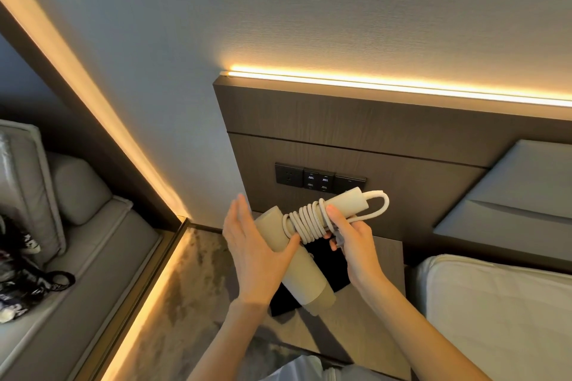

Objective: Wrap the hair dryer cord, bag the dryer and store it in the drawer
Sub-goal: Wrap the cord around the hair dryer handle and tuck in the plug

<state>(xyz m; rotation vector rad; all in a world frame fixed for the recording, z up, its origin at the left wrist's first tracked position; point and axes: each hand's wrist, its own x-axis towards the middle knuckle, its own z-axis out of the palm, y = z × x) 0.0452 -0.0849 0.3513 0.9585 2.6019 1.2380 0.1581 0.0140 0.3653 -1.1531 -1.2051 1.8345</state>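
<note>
Seen from above, a person holds a hair dryer (294,260) in mid-air over a wooden bedside table (365,328). The dryer is matte cream-beige, T-shaped, with a smooth cylindrical barrel and a slimmer handle. A white cord (308,219) is wound in tight, neat coils around the handle, and one loose loop of it arcs out past the handle's far end.

The barrel's long axis runs diagonally, from upper left down to lower right, with its darker ringed end pointing toward the viewer. The handle juts away to the upper right, toward a dark switch panel (320,179) on the headboard (371,127).

The left hand (253,250) cradles the barrel, palm against it, fingers extended and only loosely curved, thumb touching the coils. The right hand (353,238) is closed around the wrapped handle, pinching the cord end.

Under the dryer, a black bag (328,263) lies flat on the table. A white bed (495,303) is on the right, a grey sofa (62,226) on the left.
</note>
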